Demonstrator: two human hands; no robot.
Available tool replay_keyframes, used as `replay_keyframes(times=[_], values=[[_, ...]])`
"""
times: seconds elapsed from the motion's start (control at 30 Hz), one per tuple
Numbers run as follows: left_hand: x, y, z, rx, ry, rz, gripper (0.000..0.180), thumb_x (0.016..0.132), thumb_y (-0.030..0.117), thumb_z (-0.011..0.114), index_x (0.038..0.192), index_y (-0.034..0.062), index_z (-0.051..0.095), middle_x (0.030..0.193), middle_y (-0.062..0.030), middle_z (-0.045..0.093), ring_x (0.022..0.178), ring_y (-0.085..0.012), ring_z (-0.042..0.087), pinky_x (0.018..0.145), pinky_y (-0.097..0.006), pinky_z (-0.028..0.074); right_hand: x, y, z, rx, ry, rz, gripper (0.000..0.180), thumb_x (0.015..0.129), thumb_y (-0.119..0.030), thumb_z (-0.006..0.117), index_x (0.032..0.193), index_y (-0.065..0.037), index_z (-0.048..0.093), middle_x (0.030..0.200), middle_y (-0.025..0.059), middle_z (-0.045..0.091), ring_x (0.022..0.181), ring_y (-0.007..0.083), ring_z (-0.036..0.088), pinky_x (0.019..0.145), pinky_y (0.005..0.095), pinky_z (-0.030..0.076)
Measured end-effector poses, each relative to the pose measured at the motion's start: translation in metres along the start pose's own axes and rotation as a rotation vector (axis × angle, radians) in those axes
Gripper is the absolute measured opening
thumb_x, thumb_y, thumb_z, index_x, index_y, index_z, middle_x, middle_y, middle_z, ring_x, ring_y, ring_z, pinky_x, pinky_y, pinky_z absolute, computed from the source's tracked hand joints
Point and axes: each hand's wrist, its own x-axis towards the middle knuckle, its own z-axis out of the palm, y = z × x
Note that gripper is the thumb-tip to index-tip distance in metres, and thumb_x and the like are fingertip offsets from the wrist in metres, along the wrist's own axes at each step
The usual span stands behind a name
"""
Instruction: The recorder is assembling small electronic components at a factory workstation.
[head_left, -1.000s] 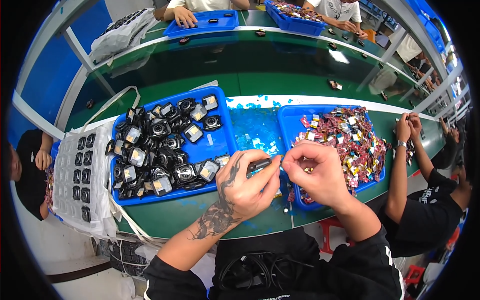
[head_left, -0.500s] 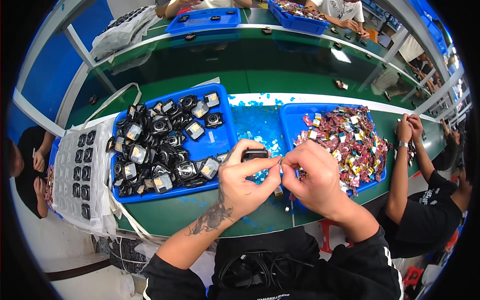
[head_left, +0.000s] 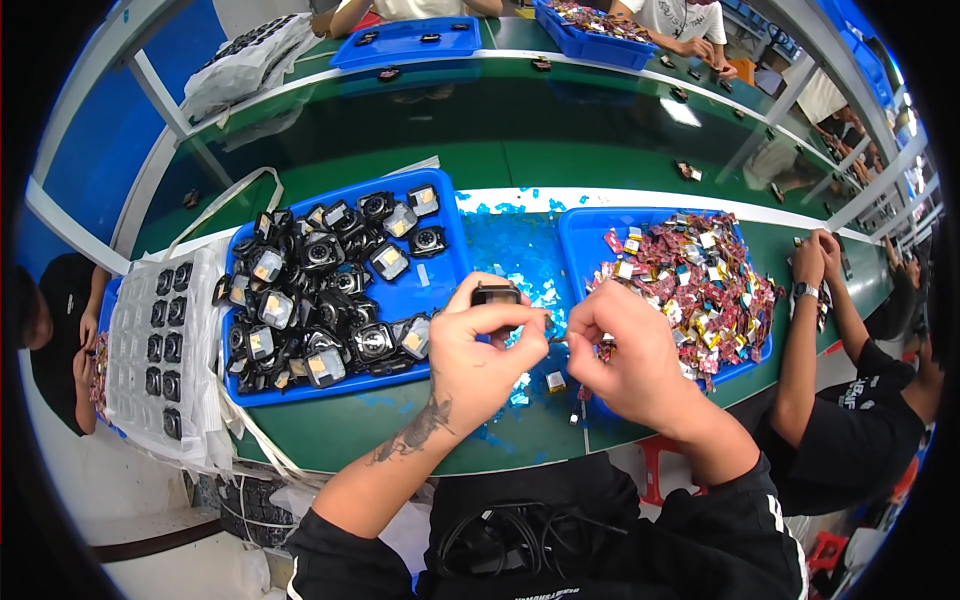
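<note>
Above the table's near edge, my left hand (head_left: 478,360) grips a black square smartwatch case (head_left: 496,294), its thumb and forefinger pinched together at the fingertips. Just right of it my right hand (head_left: 635,350) is closed with thumb against forefinger; whatever lies between them is too small or hidden to name. A narrow gap separates the two hands' fingertips. Left of my hands, a blue tray (head_left: 440,275) holds a heap of black watch cases (head_left: 320,250). To the right, a second blue tray (head_left: 577,240) is piled with small circuit boards and battery-like parts (head_left: 690,300).
Blue film scraps (head_left: 510,240) litter the green table between the trays. A small whitish square part (head_left: 556,381) lies below my fingertips. Beyond runs a green conveyor belt (head_left: 400,130) carrying scattered parts. A white moulded tray (head_left: 130,350) stands far left. Co-workers sit on both sides and opposite.
My hands have drawn slightly apart, the left one shifting left and tilting the watch case. Parts on the belt have moved a little to the right.
</note>
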Motion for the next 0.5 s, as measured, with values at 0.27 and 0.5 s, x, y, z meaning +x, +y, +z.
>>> replay_keyframes(times=[0.27,0.5], values=[[0.006,-0.002,-0.002,-0.391,0.077,-0.324,0.015,0.089,0.008,0.066,0.091,-0.005,0.072,0.071,-0.0001,0.059,0.059,-0.0061,0.047,0.053,-0.021,0.036,0.017,0.008,-0.02,-0.355,0.047,0.136,0.018,0.077,-0.006,0.069,0.093,-0.005,0.06,0.084,0.011,0.059,0.076,0.0302,0.062,0.062,0.0396,0.049],[0.005,-0.002,0.002,-0.383,0.041,-0.301,0.014,0.087,0.009,0.069,0.089,-0.0041,0.073,0.069,0.0015,0.058,0.066,-0.0046,0.047,0.061,-0.021,0.038,0.019,-0.007,0.006,-0.27,0.021,-0.107,0.027,0.073,-0.003,0.073,0.099,-0.006,0.064,0.091,0.0086,0.063,0.079,0.0264,0.063,0.066,0.0359,0.051]])
